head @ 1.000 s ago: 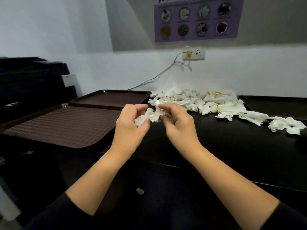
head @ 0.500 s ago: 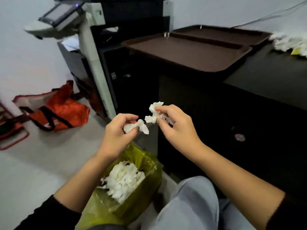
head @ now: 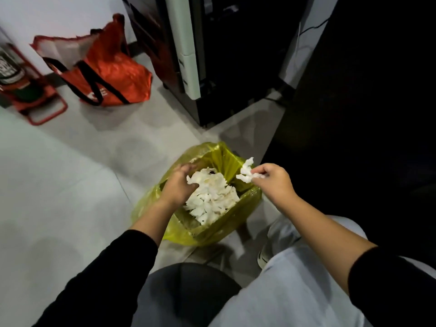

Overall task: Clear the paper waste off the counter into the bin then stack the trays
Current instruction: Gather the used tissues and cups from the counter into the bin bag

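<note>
Left hand (head: 179, 185) now over the yellow-lined bin (head: 245, 204), fingers loosened, scrap apparently dropped; right hand (head: 271, 180) still pinches its paper scrap (head: 246, 172) above the rim.

A pale grey floor (head: 70, 208) carries a bin lined with a yellow bag (head: 245, 208), an orange tote bag (head: 113, 74) near the wall, a red metal stand (head: 44, 109) beside it, and a dark printer cabinet (head: 212, 67).
</note>
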